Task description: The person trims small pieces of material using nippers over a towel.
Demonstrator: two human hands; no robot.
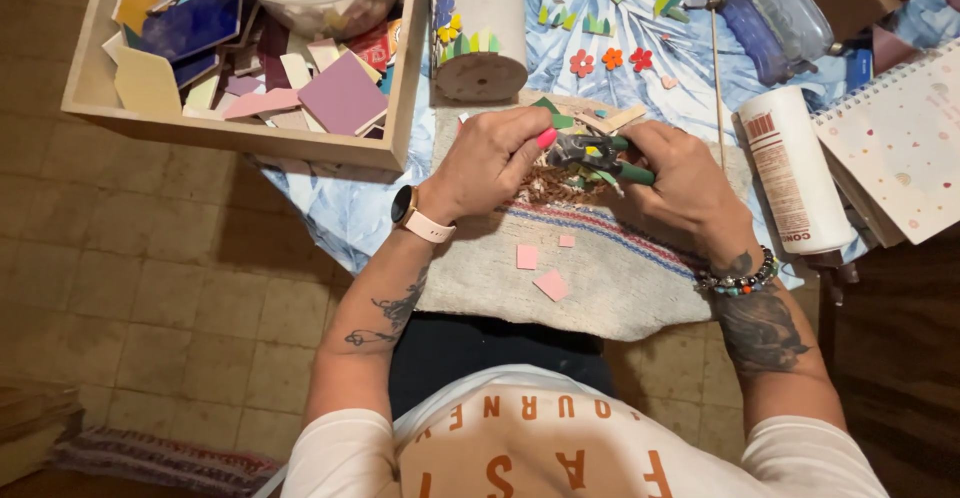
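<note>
Here, both hands clasp green-handled nippers — dark metal jaws.

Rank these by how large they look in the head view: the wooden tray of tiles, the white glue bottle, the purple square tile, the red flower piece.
1. wooden tray
2. white glue bottle
3. purple square tile
4. red flower piece

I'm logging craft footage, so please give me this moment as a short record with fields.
left hand: left hand, pink nails, steadies a small piece at the nipper jaws
right hand: right hand grips green-handled metal tile nippers
work surface: beige woven cloth with striped band
on cloth: two loose pink square tile pieces
to the left: wooden tray of coloured flat tiles
to the right: white cylindrical glue bottle
</note>
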